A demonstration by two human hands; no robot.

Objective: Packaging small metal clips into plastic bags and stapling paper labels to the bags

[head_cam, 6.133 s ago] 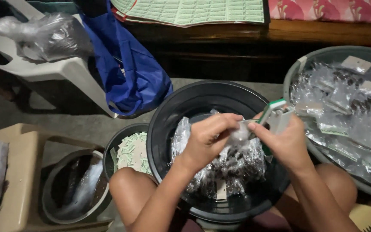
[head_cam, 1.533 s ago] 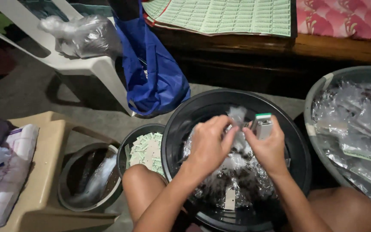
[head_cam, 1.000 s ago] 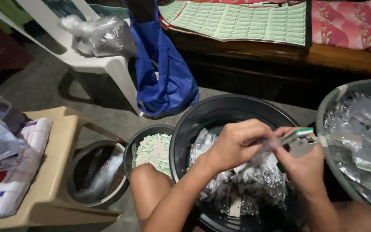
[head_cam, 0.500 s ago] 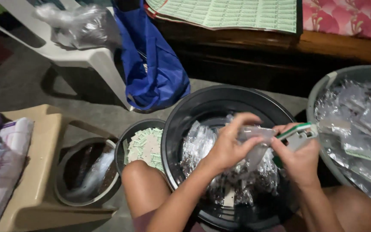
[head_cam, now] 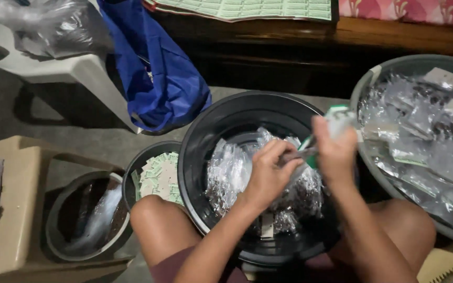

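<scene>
Both hands are up over the big round black plastic basin [head_cam: 200, 157], which sits between the person's bare knees. The left hand [head_cam: 268, 175] has its fingers curled in, pinching the top of a small clear plastic packet [head_cam: 294, 157], and the right hand [head_cam: 334, 152] is clenched around a small green-and-white tool [head_cam: 336, 114] whose lower end meets that same packet (the tool is blurred, so its exact kind is hard to tell). The packet hangs above the middle of the basin, right between the two hands.

Down in the basin's floor lies a heap of clear filled plastic packets [head_cam: 232, 173], dark contents showing through, spread from the left wall across to the right.

At the basin's left edge, touching it, sits a smaller black round tub [head_cam: 132, 173] holding a stack of pale green-and-white paper labels [head_cam: 158, 175]. Further left is a grey round bucket [head_cam: 53, 230] with a crumpled clear plastic bag [head_cam: 98, 220] in it, just beside a beige plastic stool [head_cam: 11, 220].

Off to the right, a wide grey round basin [head_cam: 373, 84] is piled with more clear sealed packets [head_cam: 425, 136]. Beyond the black basin, a blue fabric bag [head_cam: 158, 78] hangs off a white plastic chair [head_cam: 79, 71].
</scene>
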